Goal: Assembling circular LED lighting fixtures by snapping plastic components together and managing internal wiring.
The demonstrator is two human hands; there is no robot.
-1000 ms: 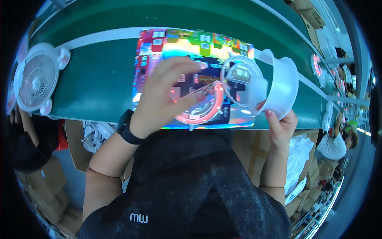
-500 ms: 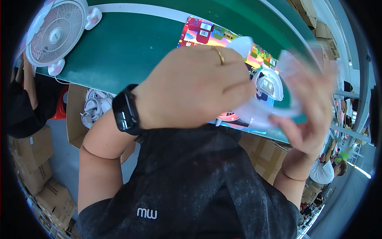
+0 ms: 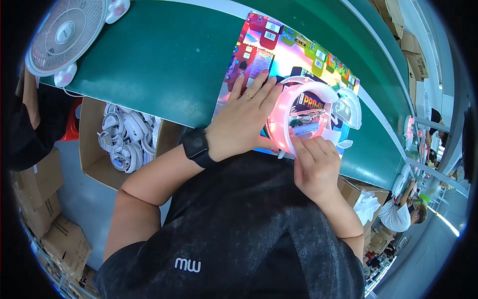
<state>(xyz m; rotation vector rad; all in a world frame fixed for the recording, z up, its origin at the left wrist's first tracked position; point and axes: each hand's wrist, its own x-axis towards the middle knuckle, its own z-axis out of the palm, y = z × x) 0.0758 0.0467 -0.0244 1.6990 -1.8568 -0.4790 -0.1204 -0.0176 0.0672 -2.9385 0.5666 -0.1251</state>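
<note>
Head view: nearest, the right hand (image 3: 318, 167) has its fingers bunched at the near rim of a pink-lit white ring (image 3: 282, 119); I cannot tell whether they grip it. The left hand (image 3: 241, 123), fingers spread apart, is at the ring's left side. The ring rests on a glossy printed sheet (image 3: 294, 56) on the green table (image 3: 149, 55).

From the wearer's head, the left fisheye camera looks down, close above the black T-shirt (image 3: 234, 224), left hand (image 3: 243, 120), right hand (image 3: 318, 165) and green worktable (image 3: 159, 60), whose edges bend toward the view's rim.
</note>
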